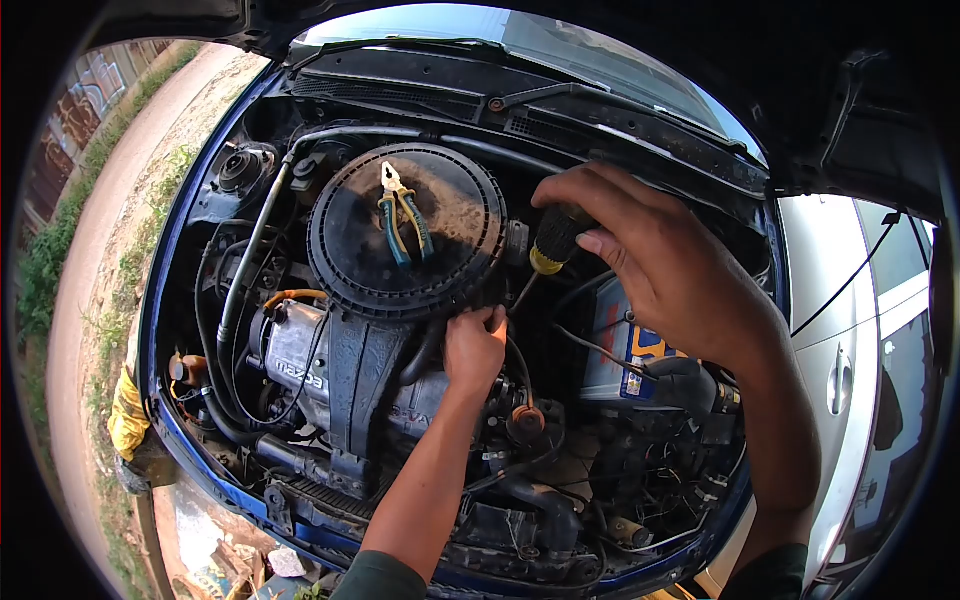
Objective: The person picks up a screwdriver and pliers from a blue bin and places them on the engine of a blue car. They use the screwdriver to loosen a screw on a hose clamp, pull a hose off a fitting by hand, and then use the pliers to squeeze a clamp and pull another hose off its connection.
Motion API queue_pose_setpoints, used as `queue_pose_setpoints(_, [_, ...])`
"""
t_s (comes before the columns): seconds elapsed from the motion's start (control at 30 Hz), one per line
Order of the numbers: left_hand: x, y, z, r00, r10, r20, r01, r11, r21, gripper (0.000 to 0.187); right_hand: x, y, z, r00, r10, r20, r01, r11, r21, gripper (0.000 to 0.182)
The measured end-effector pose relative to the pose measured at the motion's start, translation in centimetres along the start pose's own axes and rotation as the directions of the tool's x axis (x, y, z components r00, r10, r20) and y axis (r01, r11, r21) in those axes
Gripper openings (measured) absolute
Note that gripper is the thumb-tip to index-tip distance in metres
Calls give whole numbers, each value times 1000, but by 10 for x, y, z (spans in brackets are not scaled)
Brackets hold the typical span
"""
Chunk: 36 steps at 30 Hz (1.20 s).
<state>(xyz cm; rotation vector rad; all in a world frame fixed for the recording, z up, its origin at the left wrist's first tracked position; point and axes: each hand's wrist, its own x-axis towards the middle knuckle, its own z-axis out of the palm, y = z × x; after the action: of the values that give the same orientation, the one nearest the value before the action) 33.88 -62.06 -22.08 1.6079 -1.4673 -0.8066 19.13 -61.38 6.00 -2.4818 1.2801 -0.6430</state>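
Note:
My right hand (640,260) grips a screwdriver (550,252) by its black and yellow handle, with the thin shaft slanting down and left. The screwdriver's tip is close to my left hand (475,345), whose fingers are closed beside the lower right edge of the round black air filter cover (340,245). What those fingers hold, if anything, is hidden. Pliers (409,217) with blue and yellow handles lie on top of the cover. Below the cover is the engine's metal top (295,365), marked "mazda".
A battery (610,350) sits right of the engine, partly behind my right arm. Hoses and wires (225,330) run around the bay. The raised hood (850,110) hangs above at right. A white car (830,370) stands alongside. Yellow cloth (128,418) is at far left.

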Motion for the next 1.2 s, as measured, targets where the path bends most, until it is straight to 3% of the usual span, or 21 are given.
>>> queue_pose_setpoints(0.4, [-1, 3, -3, 1000, -12, 18, 12, 999, 33, 31, 2, -10, -6, 993, -5, 115, 21, 990, -142, 37])
queue_pose_setpoints(0.87, [3, 1, -1, 997, -40, 62, 41, 999, -6, 29, 2, 3, -8, 996, -87, 33, 89, 995, -38, 36])
queue_pose_setpoints(0.97, [3, -4, 1, 1000, 6, 19, -6, 1000, -23, 29, -3, 2, -11, 999, -15, 28, 15, 1000, 19, 38])
queue_pose_setpoints(1.2, [3, -2, -4, 995, -27, 100, 24, 999, 34, 35, -21, 12, -10, 999, -10, -35, 8, 999, -52, 39])
